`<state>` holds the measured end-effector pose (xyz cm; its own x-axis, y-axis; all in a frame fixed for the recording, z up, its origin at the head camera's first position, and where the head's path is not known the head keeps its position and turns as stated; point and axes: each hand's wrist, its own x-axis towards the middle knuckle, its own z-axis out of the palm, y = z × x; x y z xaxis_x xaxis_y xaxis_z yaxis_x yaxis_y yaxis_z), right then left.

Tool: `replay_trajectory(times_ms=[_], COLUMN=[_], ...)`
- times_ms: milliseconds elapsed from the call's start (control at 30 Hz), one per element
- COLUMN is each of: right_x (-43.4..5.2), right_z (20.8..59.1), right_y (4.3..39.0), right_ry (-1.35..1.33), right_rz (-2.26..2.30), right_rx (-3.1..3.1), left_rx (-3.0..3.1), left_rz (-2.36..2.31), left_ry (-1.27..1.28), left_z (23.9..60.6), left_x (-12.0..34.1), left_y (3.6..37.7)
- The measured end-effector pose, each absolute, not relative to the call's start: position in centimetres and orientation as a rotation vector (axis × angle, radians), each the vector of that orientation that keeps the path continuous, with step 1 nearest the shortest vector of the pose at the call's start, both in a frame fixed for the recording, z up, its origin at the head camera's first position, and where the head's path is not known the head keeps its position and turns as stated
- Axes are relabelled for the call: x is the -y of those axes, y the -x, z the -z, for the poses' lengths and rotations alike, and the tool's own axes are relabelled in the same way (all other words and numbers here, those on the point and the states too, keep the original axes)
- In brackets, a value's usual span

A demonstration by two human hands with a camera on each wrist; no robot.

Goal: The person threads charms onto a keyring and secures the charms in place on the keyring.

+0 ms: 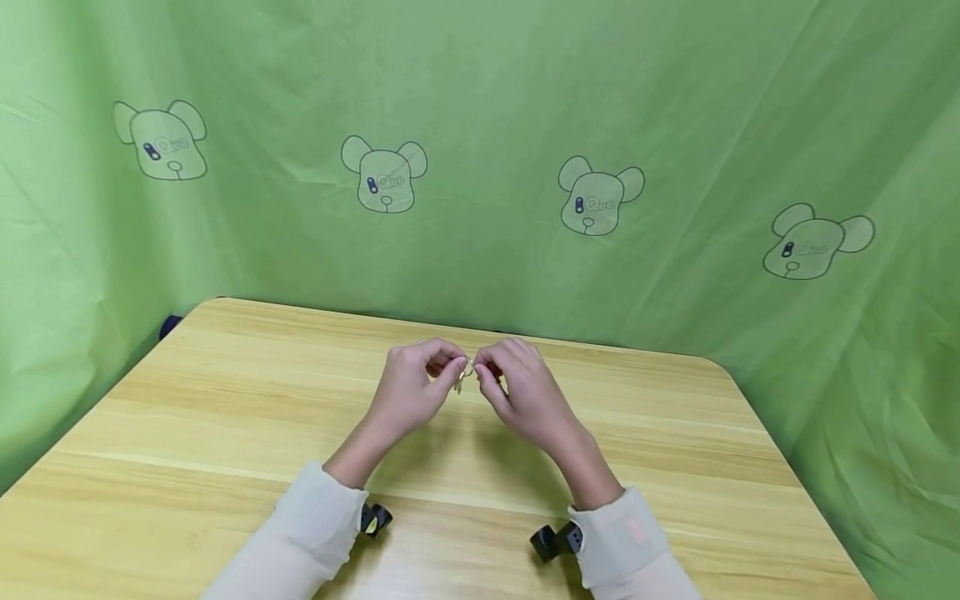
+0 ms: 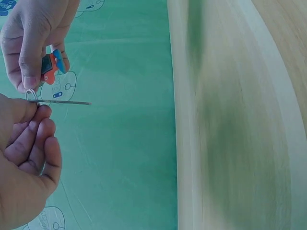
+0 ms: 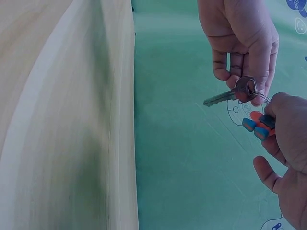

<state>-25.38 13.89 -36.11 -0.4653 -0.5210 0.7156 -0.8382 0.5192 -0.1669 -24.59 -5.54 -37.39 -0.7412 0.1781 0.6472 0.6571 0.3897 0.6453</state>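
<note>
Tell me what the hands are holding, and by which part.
A key on a metal ring with an orange-and-blue charm. The left hand pinches the key by its head; the right hand pinches the metal ring.

Two arms (image 1: 358, 457) in pale cloth sleeves (image 1: 311, 525), stretched forward and inward, bare left hand (image 1: 411, 385) and bare right hand (image 1: 523, 387) close together, fingers (image 2: 46, 128) bent, tips pinching.
</note>
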Motion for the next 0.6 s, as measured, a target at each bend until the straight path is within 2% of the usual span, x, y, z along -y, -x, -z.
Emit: replay_trajectory(times_ms=[600], right_x=[-14.03], right_z=[36.03], right_y=[25.29], right_ry=[-1.085], right_rz=[-0.672], right_rx=[2.192], left_rx=[2.197], left_rz=[1.281], left_ry=[0.816], left_z=[37.51], left_x=[5.5], left_y=[24.64])
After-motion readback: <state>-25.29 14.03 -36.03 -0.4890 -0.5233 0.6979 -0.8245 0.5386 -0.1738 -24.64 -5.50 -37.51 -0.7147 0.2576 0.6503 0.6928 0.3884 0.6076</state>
